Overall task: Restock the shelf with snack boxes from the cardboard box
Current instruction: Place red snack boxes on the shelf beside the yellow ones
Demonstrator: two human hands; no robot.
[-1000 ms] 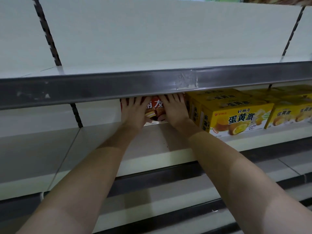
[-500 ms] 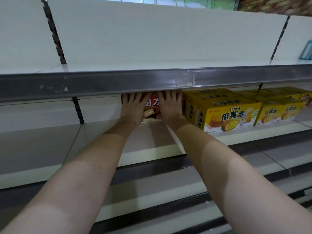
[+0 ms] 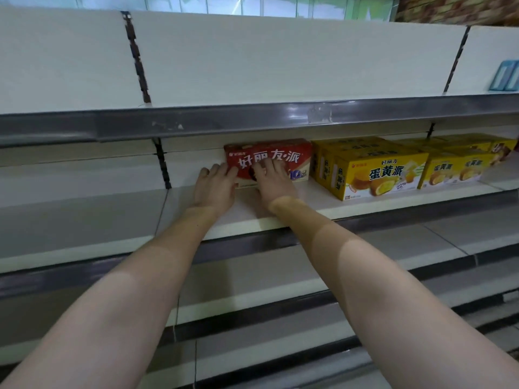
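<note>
A red snack box with white lettering stands at the back of the middle shelf, its right end close to a yellow snack box. My left hand lies at the red box's lower left corner with straight fingers touching it. My right hand rests flat against the lower front face of the red box, fingers spread. The cardboard box is out of view.
More yellow boxes line the shelf to the right. The grey front rail of the upper shelf hangs just above the red box. Bare shelf boards lie to the left and below. A blue item stands top right.
Both hands have slid down and back from the red box's front, so its top and lettering now show. The view has dropped below the upper shelf's rail.
</note>
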